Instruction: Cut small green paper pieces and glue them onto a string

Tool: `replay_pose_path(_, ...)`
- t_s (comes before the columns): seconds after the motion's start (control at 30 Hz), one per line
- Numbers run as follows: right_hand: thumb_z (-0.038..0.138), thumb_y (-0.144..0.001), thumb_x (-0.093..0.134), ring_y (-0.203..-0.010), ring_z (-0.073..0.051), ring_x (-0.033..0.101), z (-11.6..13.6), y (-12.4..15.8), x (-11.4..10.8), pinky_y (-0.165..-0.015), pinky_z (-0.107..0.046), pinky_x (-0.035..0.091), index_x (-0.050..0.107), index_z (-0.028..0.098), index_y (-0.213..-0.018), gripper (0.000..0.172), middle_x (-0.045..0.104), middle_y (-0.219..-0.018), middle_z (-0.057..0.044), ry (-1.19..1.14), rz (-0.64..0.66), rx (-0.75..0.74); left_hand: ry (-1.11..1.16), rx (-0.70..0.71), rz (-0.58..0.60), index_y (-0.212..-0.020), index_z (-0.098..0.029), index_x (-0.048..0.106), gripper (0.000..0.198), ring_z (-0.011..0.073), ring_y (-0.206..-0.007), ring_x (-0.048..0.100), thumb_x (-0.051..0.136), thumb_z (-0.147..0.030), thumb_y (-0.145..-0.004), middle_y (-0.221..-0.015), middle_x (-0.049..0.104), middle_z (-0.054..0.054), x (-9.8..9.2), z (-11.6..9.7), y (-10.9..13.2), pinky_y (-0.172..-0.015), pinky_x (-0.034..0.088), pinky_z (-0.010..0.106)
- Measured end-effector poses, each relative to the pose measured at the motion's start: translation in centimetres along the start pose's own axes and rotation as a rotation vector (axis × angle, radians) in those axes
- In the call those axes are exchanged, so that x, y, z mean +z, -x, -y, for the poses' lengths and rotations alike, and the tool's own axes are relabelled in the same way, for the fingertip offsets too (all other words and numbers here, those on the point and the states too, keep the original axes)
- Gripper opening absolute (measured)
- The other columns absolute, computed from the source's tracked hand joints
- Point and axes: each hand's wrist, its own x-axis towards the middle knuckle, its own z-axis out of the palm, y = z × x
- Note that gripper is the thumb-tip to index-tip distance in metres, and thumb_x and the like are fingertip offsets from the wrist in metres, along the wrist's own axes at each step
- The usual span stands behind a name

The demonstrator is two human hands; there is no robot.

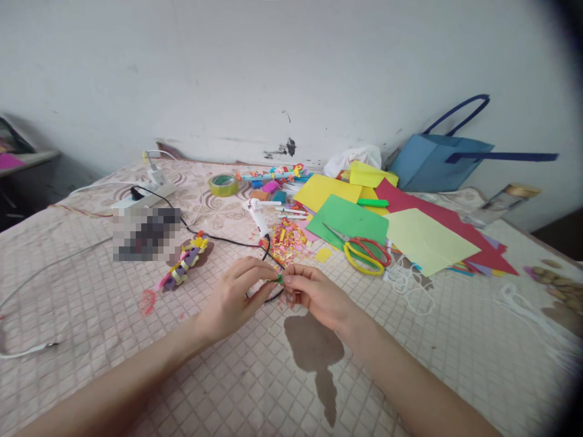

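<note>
My left hand and my right hand meet over the middle of the patterned cloth. Both pinch a tiny green piece of paper between thumb and fingertips. A dark brown stain lies on the cloth just below my hands. A pile of small coloured paper scraps sits right behind them, next to a white glue gun with a black cord. A chain of coloured paper loops lies to the left.
Yellow-and-red scissors rest on sheets of coloured paper at the right. A blue bag leans on the wall. A tape roll, markers, a power strip and white string also lie about.
</note>
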Motion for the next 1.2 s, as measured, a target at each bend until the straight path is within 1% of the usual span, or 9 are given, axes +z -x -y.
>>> replay_pose_path(0.5,0.031,-0.068,0.068,-0.051,-0.008,0.044,-0.03,0.13,0.31,-0.051,-0.022,0.040,0.056,0.019,-0.066,0.017,0.049,-0.059,0.005,0.085,-0.042,-0.031,-0.011,-0.024,-0.033,-0.088,-0.017,0.061,0.012,0.0168,-0.080,0.063,0.054,-0.009,-0.083,-0.085,0.068,0.007,0.08,-0.49,-0.27,-0.072,0.052,0.031)
replay_pose_path(0.6,0.036,-0.072,0.065,-0.051,-0.008,0.044,-0.07,0.11,0.35,-0.050,-0.022,0.040,0.055,0.019,-0.066,0.020,0.048,-0.058,0.004,0.141,-0.035,-0.045,-0.005,-0.031,-0.018,-0.089,-0.017,0.060,0.013,0.0169,-0.082,0.063,0.054,-0.008,-0.083,-0.086,0.068,0.006,0.12,-0.43,-0.12,-0.073,0.052,0.032)
replay_pose_path(0.67,0.040,-0.079,0.059,-0.050,-0.009,0.044,-0.03,0.15,0.35,-0.049,-0.022,0.039,0.055,0.019,-0.068,0.024,0.047,-0.058,0.004,0.246,-0.059,-0.107,0.013,-0.048,-0.010,-0.091,-0.017,0.060,0.014,0.0170,-0.085,0.062,0.054,-0.007,-0.083,-0.090,0.068,0.007,0.10,-0.44,-0.02,-0.076,0.052,0.032)
replay_pose_path(0.73,0.041,-0.084,0.054,-0.051,-0.010,0.045,0.12,0.26,0.31,-0.049,-0.023,0.038,0.056,0.019,-0.072,0.025,0.047,-0.060,0.003,0.404,-0.123,-0.228,0.048,-0.081,-0.002,-0.091,-0.017,0.060,0.014,0.0175,-0.090,0.062,0.054,-0.008,-0.084,-0.097,0.067,0.008,0.04,-0.49,-0.01,-0.079,0.051,0.033)
replay_pose_path(0.83,0.038,-0.085,0.053,-0.054,-0.010,0.047,0.52,0.49,0.21,-0.050,-0.024,0.038,0.059,0.020,-0.081,0.019,0.049,-0.064,0.002,0.559,-0.191,-0.375,0.096,-0.135,0.014,-0.089,-0.018,0.061,0.013,0.0185,-0.099,0.059,0.054,-0.009,-0.084,-0.106,0.063,0.009,-0.15,-0.67,-0.21,-0.084,0.049,0.035)
replay_pose_path(0.9,0.036,-0.085,0.053,-0.055,-0.010,0.048,0.76,0.59,0.14,-0.050,-0.024,0.039,0.060,0.021,-0.087,0.016,0.052,-0.068,0.002,0.550,-0.147,-0.377,0.108,-0.146,0.014,-0.087,-0.018,0.061,0.012,0.0195,-0.103,0.057,0.054,-0.009,-0.084,-0.109,0.060,0.009,-0.31,-0.80,-0.41,-0.088,0.047,0.037)
replay_pose_path(1.03,0.032,-0.085,0.052,-0.054,-0.010,0.049,0.93,0.52,-0.07,-0.051,-0.024,0.042,0.061,0.021,-0.094,0.016,0.054,-0.071,0.001,0.476,0.000,-0.302,0.100,-0.163,-0.009,-0.086,-0.018,0.061,0.011,0.0207,-0.108,0.053,0.054,-0.010,-0.084,-0.114,0.057,0.010,-0.52,-0.88,-0.60,-0.090,0.045,0.038)
replay_pose_path(1.1,0.033,-0.085,0.052,-0.053,-0.010,0.049,0.92,0.45,-0.18,-0.051,-0.024,0.043,0.061,0.021,-0.092,0.016,0.054,-0.070,0.001,0.457,0.021,-0.293,0.097,-0.176,-0.010,-0.087,-0.019,0.060,0.011,0.0203,-0.109,0.053,0.054,-0.010,-0.084,-0.115,0.056,0.009,-0.54,-0.80,-0.55,-0.091,0.045,0.038)
replay_pose_path(1.2,0.036,-0.086,0.052,-0.052,-0.009,0.048,0.91,0.46,-0.22,-0.051,-0.023,0.042,0.060,0.020,-0.089,0.018,0.052,-0.064,0.003,0.424,0.010,-0.300,0.094,-0.198,-0.013,-0.087,-0.018,0.059,0.010,0.0199,-0.109,0.053,0.054,-0.010,-0.084,-0.115,0.056,0.009,-0.47,-0.64,-0.43,-0.091,0.044,0.038)
